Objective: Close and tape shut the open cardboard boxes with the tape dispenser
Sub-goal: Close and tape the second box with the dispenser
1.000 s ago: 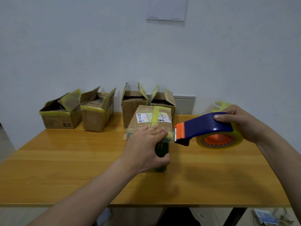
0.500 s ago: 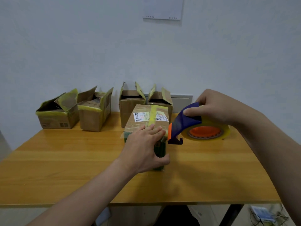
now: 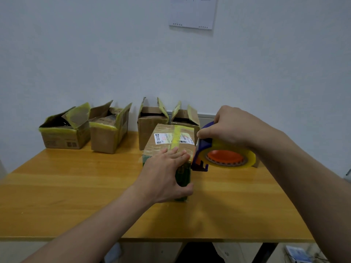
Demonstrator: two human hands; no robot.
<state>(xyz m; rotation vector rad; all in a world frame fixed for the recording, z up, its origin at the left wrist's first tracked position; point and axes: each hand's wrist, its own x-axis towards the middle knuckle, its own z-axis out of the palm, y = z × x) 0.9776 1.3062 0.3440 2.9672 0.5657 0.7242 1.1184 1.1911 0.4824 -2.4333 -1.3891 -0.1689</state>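
A closed cardboard box (image 3: 167, 141) with a white shipping label and a yellow tape strip along its top seam stands mid-table. My left hand (image 3: 165, 177) presses on its near top edge and front, thumb wrapped round the dark green front face. My right hand (image 3: 229, 128) grips the blue tape dispenser (image 3: 222, 156) with its orange core and yellowish tape roll. The dispenser's cutter end touches the box's right near corner. Several open boxes stand behind: two at the left (image 3: 65, 130) (image 3: 109, 130), two in the middle (image 3: 150, 124) (image 3: 187, 118).
The wooden table (image 3: 76, 196) ends at a near edge low in view. A white wall stands right behind the boxes, with a paper sheet (image 3: 192, 12) pinned high up. Table legs and floor clutter (image 3: 298, 253) show below the edge.
My right hand has brought the dispenser leftward and tilted it down, from apart at the right to against the box's right corner. My left hand has stayed on the box.
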